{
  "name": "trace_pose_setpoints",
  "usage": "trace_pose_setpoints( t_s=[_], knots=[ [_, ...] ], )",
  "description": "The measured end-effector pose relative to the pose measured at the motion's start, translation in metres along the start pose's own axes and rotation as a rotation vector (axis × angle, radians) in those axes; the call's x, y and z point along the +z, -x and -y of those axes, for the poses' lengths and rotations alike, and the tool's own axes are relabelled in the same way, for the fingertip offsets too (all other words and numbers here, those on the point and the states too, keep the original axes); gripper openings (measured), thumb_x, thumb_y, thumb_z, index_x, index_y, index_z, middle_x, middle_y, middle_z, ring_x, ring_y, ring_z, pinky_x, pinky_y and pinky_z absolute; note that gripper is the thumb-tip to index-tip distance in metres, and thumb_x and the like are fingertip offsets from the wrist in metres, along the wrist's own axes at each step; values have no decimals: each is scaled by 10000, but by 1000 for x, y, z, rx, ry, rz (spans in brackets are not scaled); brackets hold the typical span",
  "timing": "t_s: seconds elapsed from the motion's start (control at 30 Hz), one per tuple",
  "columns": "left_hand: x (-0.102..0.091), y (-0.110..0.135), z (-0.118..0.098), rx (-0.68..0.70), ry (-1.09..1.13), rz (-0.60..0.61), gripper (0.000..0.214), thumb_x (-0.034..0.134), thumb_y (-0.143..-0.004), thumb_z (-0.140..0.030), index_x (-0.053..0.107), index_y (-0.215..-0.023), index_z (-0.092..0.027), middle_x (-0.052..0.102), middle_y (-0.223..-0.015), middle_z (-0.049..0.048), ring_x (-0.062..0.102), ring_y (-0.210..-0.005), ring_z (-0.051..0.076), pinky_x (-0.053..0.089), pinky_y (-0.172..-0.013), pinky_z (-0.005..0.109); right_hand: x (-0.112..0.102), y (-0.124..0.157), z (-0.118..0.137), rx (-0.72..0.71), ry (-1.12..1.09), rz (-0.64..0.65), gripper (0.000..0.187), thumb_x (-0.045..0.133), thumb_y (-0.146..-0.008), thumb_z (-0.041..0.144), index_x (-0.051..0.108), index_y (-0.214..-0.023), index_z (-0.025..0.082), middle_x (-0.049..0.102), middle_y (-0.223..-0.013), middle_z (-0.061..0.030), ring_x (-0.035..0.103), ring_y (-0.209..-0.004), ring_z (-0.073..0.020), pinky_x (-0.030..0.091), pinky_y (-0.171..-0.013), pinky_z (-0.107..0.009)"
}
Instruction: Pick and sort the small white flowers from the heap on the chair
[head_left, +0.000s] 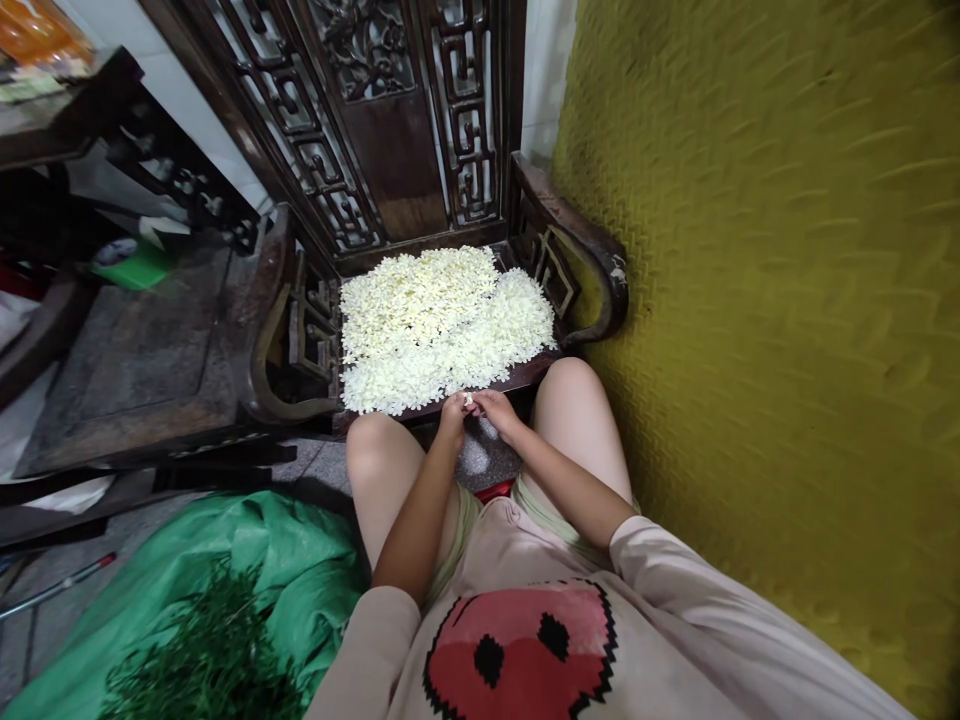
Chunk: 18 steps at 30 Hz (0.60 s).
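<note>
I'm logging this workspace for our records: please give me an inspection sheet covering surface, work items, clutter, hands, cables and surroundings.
Surface: dark chair seat, mostly covered.
Work items: creamy blossoms behind whiter blossoms; small whitish piece at the fingertips.
Clutter: green object on neighbouring seat; green sheeting with leafy greens.
Hands: left hand and right hand together, pinching the piece.
Cables: nothing seen.
Surroundings: yellow textured panel right; carved chair back ahead.

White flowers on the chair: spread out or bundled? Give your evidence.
Spread out: the white flowers lie loose in a broad layer across the chair seat.
</note>
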<state>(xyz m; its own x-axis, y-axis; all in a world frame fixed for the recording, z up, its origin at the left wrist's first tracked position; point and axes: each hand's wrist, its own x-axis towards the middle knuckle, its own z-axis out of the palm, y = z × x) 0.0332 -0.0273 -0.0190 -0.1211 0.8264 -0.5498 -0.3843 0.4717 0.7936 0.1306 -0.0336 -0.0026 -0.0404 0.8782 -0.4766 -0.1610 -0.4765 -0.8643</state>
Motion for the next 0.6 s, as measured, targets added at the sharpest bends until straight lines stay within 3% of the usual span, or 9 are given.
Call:
trace_pose_setpoints(
  t_s=[0.2, 0.4, 0.53, 0.6],
  knots=[
    [3, 3, -5, -54, 118, 8, 89, 560, -684, -216, 496, -670, -156, 547, -603, -6, 501, -555, 96, 398, -583, 229, 0, -1, 1, 29, -34, -10, 149, 568, -676, 284, 574, -585, 166, 619, -568, -4, 494, -511, -90, 356, -547, -223],
    [3, 8, -13, -75, 165, 92, 105, 546, -697, -206, 473, -635, -164, 501, -566, -8, 457, -503, 96, 392, -559, 250, 2, -3, 2, -3, -52, 25, 124, 567, -658, 273, 570, -584, 173, 609, -550, 2, 499, -506, -97, 375, -563, -233],
    [1, 12, -18, -38, 203, 170, 140, 544, -702, -228, 458, -608, -172, 465, -551, -11, 445, -508, 102, 414, -599, 273, 5, -5, 2, -62, -71, 71, 114, 556, -645, 274, 567, -593, 174, 605, -551, 3, 512, -525, -103, 395, -586, -239],
    [-1, 13, -20, 16, 145, 145, 140, 553, -709, -262, 480, -630, -172, 490, -582, -3, 468, -542, 110, 426, -629, 280, 5, -5, 4, -93, -55, 63, 113, 550, -648, 280, 561, -600, 178, 601, -553, 5, 516, -530, -110, 402, -593, -245]
  ],
)
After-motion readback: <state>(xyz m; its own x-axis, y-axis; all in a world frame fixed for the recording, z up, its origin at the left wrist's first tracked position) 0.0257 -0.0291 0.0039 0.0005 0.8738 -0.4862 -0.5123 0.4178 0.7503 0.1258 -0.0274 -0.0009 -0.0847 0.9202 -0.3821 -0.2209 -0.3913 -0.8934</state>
